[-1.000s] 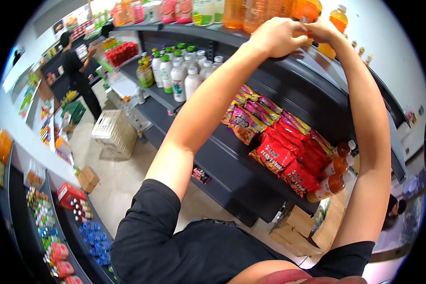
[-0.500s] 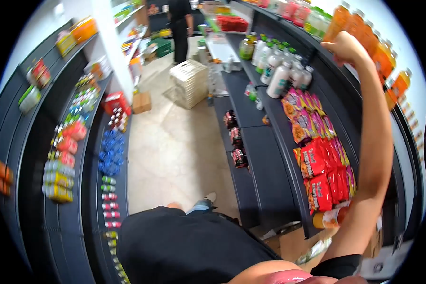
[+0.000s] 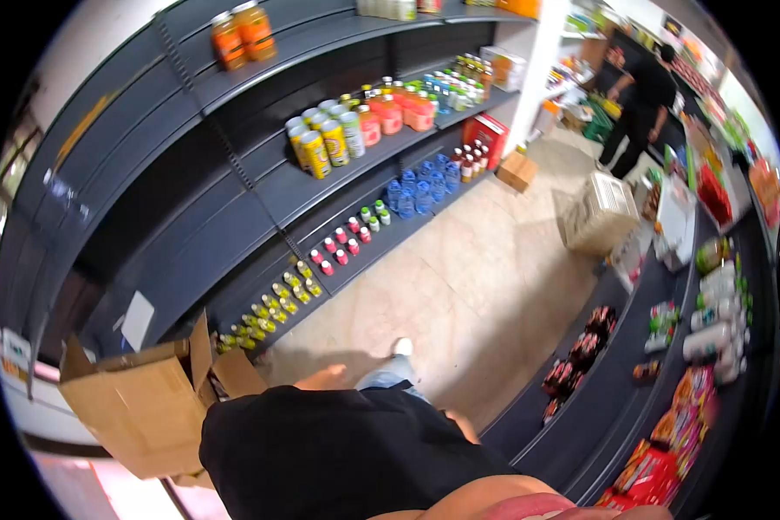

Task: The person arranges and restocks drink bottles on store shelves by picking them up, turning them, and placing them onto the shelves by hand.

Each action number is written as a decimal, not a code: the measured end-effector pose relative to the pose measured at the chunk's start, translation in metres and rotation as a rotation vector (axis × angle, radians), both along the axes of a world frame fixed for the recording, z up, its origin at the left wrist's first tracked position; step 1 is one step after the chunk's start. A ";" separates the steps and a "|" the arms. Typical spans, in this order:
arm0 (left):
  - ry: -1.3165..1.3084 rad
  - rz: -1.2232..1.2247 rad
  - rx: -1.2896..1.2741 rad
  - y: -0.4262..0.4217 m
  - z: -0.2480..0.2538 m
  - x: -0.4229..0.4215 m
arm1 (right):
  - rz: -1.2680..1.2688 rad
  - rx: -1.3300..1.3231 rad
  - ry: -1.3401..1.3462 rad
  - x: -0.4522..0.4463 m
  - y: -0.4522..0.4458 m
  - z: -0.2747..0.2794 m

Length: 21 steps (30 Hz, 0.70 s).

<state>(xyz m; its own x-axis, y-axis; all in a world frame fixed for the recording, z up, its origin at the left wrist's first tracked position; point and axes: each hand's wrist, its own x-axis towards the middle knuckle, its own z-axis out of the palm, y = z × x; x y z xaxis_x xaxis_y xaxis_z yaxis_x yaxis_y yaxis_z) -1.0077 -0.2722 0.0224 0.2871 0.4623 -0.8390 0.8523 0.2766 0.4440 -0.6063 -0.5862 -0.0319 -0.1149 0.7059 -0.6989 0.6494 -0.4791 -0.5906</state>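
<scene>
Past the left side of my black shirt (image 3: 321, 451), a bit of my left hand (image 3: 322, 378) shows low over the floor. Its fingers are blurred, and I see nothing held in it. An open cardboard box (image 3: 130, 412) stands to its left. At the shirt's right side, a small strip of skin, apparently my right hand (image 3: 464, 426), peeks out; its fingers are hidden. The dark lower shelf with black-and-red packs (image 3: 581, 351) is nearest to it. Red snack bags (image 3: 646, 472) lie on the shelf above.
Left shelves carry orange bottles (image 3: 244, 36), yellow cans (image 3: 321, 147), pink drink bottles (image 3: 390, 114), blue bottles (image 3: 420, 191) and small yellow-capped bottles (image 3: 273, 305). A pale crate (image 3: 600, 212) and a small carton (image 3: 516, 172) sit on the aisle floor (image 3: 442, 286). Another person (image 3: 646, 100) stands at the back.
My view has swung left, bringing the left shelves and open box in. My right arm, raised to the orange bottles on the top right shelf before, has come down.
</scene>
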 end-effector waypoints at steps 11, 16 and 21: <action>-0.276 0.156 0.141 0.065 0.270 -0.028 | -0.209 -0.302 -0.316 0.151 0.030 0.011; -0.802 0.068 0.495 0.258 0.090 0.067 | -1.457 -0.106 0.269 0.132 0.179 -0.004; -1.095 0.186 0.900 0.386 0.378 0.103 | -0.954 0.879 0.182 0.034 0.517 0.150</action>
<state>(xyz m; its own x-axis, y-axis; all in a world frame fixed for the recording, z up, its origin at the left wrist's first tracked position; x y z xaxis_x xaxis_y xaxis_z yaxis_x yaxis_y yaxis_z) -0.9043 0.1134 0.4001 0.4643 0.8109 0.3562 -0.0454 -0.3798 0.9239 -0.5721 -0.0696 0.1181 0.6371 0.7708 0.0064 0.1496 -0.1155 -0.9820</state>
